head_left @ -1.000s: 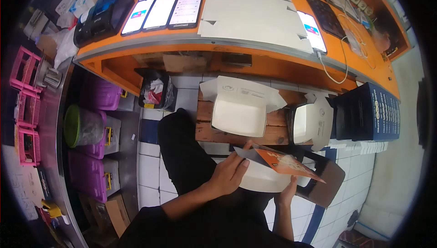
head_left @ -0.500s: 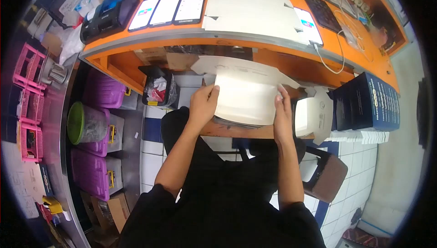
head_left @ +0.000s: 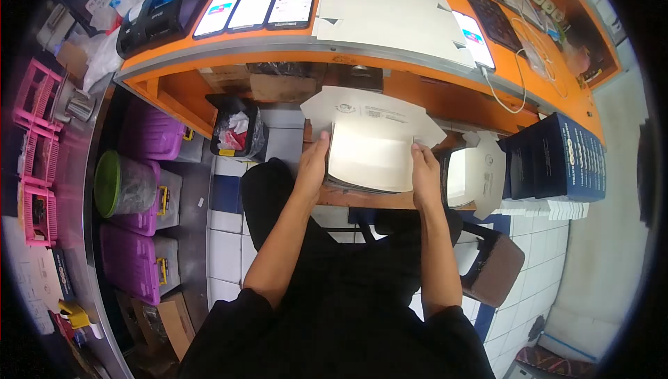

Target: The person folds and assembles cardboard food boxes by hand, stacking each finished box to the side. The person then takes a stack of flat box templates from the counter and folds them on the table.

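Note:
In front of me is a white cardboard box [head_left: 372, 156] with its printed lid flap standing up at the far side. My left hand [head_left: 314, 163] grips its left wall, and my right hand [head_left: 425, 170] grips the right wall, thumb near the top edge. The box's underside looks dark where its edge shows. Just right of my right hand stands another formed white box [head_left: 467, 174], its flap turned to the right. A stack of flat white box blanks [head_left: 390, 14] lies on the orange desk above.
Dark blue printed boxes [head_left: 557, 160] are stacked at the right. Several phones [head_left: 252, 7] and a black printer [head_left: 163, 14] lie on the orange desk [head_left: 278, 42]. A small bin [head_left: 236, 128] and purple-lidded tubs [head_left: 132, 261] stand left; a brown stool [head_left: 495, 268] is lower right.
The lid flap has swung from leaning right to standing more squarely behind the box, its print now clearer. Both hands have stayed on the box's sides; the right has shifted slightly left.

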The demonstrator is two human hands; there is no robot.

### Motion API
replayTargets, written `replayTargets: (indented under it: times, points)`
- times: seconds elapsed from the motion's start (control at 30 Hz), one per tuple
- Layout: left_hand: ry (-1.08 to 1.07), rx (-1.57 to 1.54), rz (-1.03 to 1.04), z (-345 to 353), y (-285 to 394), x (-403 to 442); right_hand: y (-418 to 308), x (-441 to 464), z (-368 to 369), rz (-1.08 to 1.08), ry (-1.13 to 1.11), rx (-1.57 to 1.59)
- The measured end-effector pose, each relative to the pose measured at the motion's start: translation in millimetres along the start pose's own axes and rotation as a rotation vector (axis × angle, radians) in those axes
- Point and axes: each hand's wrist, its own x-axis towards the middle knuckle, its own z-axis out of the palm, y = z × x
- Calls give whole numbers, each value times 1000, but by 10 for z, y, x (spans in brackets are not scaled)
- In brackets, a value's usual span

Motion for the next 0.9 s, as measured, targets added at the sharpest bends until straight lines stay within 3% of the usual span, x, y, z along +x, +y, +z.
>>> replayTargets:
  times: [0.07,0.17,0.3,0.4,0.5,0.57,0.7,0.77,0.8,0.87,0.9]
  points:
    - [-63,-307,-45,7,9,-57,-22,31,-12,44,47,-55]
    - [-106,-455,-54,-24,-109,-38,53,73,-18,23,27,-28]
    - [-98,-445,-7,57,-68,-61,223,173,-40,-59,41,-139]
    - [-82,-484,-10,83,-42,-50,124,182,-79,28,7,-98]
    - [-42,-399,-15,46,-144,49,-20,230,-110,29,-26,-270]
    - [42,-271,-56,27,-231,132,-135,292,-122,75,-101,-617]
    - [79,-234,-53,51,-165,135,-304,282,-41,1,-87,-805]
    - [115,-214,-88,55,-123,112,-395,220,17,64,10,-915]
    - [117,-213,-90,63,-132,120,-259,261,-18,66,8,-916]
    - [129,-242,-104,73,-150,151,182,422,-92,-27,79,-511]
    - [133,-241,-105,84,-120,138,255,443,-68,-25,75,-511]
